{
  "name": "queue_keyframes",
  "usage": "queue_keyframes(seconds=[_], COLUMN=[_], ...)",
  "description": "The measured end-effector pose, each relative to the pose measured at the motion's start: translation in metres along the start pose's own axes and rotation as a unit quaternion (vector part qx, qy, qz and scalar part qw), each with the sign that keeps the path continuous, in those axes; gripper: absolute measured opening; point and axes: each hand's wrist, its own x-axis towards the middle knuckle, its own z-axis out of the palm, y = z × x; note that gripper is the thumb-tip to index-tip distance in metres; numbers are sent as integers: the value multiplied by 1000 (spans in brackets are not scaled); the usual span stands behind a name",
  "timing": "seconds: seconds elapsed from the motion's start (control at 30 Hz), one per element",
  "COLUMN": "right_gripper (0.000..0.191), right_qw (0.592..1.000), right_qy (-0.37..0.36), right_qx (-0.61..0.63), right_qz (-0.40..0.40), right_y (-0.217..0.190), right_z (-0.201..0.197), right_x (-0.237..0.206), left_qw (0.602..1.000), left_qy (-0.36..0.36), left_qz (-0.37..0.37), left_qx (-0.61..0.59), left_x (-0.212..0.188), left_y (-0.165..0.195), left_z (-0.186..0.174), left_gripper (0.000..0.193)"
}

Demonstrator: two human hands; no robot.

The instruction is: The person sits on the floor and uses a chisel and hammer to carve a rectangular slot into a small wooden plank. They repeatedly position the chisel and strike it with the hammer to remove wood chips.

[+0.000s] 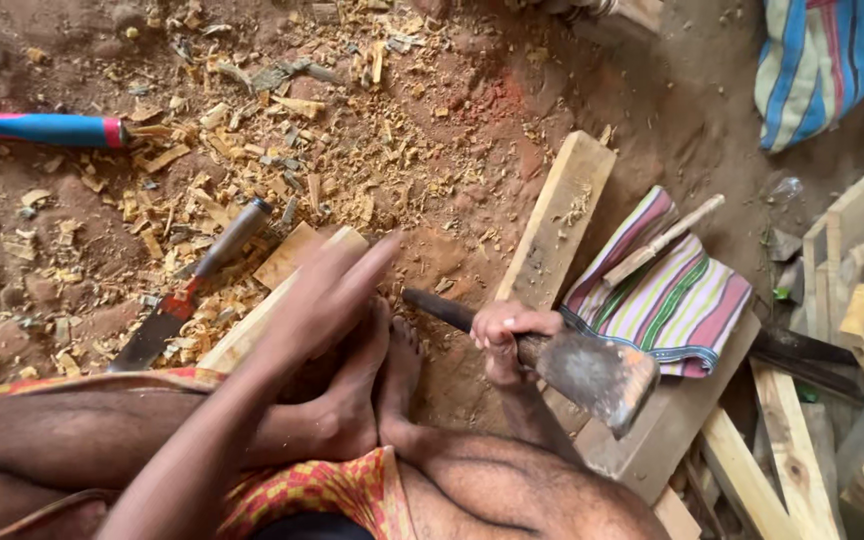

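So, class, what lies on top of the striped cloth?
A thin wooden stick lies across the striped cloth. The hatchet head covers the cloth's lower corner, hiding what lies there.

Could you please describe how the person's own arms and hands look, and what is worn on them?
Both arms are bare, with no sleeves. The left hand and the right hand wear no gloves, and no ring, watch or bracelet is visible, though the left hand is blurred. The fingers are slim. The only clothing in view is a wrap cloth with a red and yellow check pattern at the waist.
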Motion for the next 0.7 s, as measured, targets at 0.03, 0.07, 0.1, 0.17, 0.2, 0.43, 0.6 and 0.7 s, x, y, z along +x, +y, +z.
queue_keyframes(seconds=[0.03, 0.07, 0.1, 0.17, 0.2, 0.43, 0.6, 0.7], right_gripper=[23, 21, 21, 23, 27, 26, 22, 22], right_qw=[999, 996, 992, 997, 998, 999, 999, 999], right_qy=[-5, -16, -29, -24, -12, -9, 17, 23], right_qx=[-22, -42, -62, -43, -33, -43, -27, -23], right_qz=[41, 80, 109, 60, 46, 14, 18, 17], right_y=[2, 2, 4, 3, -1, -1, 1, 0], right_z=[-1, -3, -3, 0, 3, 21, 18, 17], right_x=[0, 2, 3, 7, 10, 12, 15, 17], left_qw=[991, 986, 979, 994, 997, 988, 993, 996], left_qy=[-30, -22, -8, -29, -51, -136, -120, -3], left_qz=[-70, -125, -172, -86, -50, -67, -1, -86], left_qx=[112, 111, 112, 61, 39, -16, 13, -1], left_x=[30, 51, 69, 82, 82, 71, 22, -5], left_y=[7, 5, -7, -48, -68, -76, -69, -79], left_z=[12, 23, 35, 58, 66, 44, 18, 33], left_gripper=[76, 75, 75, 65, 62, 38, 41, 28])
